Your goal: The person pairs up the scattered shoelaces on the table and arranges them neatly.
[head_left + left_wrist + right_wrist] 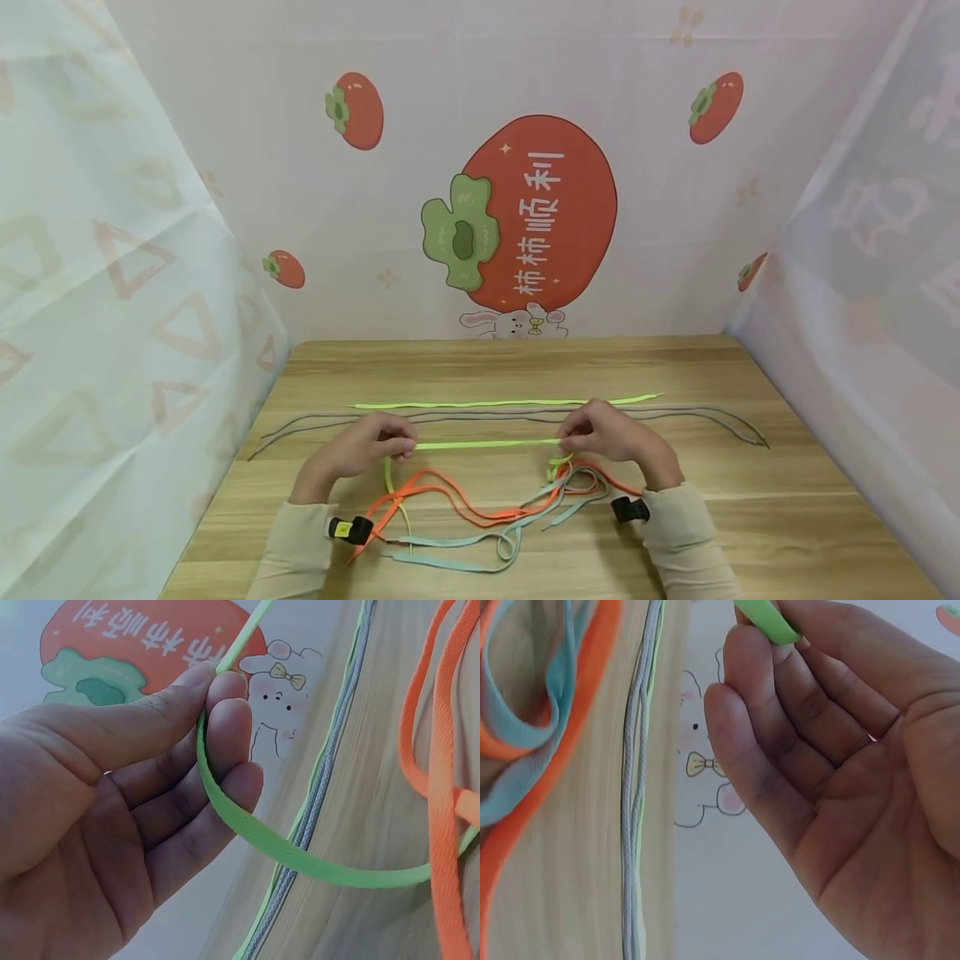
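Observation:
A yellow-green shoelace (pixel 487 444) is stretched straight between both hands, above the table. My left hand (pixel 377 442) pinches it between thumb and fingertips; from there its loose end (pixel 300 859) curves down toward the orange lace. At the other side my right hand (pixel 611 432) pinches the same lace (pixel 769 619), with a short curled part hanging under the fingers. Just below lie orange shoelaces (pixel 457 504) and light blue shoelaces (pixel 450 562), loosely tangled near the right hand.
Beyond the hands, another yellow-green shoelace (pixel 510 403) lies straight across the wooden table (pixel 525 367). Along it run grey shoelaces (pixel 300 423), their ends spreading toward both sides. Printed sheets (pixel 225 100) enclose the table at the back and sides.

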`<state>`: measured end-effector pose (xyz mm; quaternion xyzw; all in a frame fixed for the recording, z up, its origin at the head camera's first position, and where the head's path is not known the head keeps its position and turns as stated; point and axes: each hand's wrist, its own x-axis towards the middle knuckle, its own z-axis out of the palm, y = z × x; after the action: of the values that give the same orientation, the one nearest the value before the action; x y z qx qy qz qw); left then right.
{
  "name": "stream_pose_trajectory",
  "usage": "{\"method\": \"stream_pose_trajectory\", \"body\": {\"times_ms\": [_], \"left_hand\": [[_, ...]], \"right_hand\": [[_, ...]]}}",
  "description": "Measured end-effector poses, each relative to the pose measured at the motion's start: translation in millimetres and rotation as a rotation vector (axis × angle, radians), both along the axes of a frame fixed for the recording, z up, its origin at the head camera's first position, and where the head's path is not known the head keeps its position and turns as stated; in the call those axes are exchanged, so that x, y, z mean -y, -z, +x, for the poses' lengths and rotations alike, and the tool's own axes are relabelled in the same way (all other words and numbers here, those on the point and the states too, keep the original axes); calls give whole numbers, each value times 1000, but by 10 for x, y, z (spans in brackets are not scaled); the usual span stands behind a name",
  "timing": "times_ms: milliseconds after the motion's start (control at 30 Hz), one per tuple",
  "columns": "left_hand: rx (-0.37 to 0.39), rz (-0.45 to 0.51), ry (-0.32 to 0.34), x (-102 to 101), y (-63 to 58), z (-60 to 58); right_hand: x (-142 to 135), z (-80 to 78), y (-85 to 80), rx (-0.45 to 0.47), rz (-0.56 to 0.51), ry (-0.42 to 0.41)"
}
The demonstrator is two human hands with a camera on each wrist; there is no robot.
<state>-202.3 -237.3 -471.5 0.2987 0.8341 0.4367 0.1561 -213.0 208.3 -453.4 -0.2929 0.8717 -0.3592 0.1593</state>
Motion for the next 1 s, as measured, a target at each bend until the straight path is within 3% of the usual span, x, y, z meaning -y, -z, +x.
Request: {"method": "stream_pose_trajectory", "body": {"times_ms": [367,667,1000], "left_hand": [[13,-21,-65,187,-16,10],[46,15,-107,314,-22,-3],[64,36,-121,398,72,-49]], "right_hand": [[-157,-80,22,-12,0,62],[-383,-115,90,23,-62,109],[-699,-147,225,32,-40,192]]}}
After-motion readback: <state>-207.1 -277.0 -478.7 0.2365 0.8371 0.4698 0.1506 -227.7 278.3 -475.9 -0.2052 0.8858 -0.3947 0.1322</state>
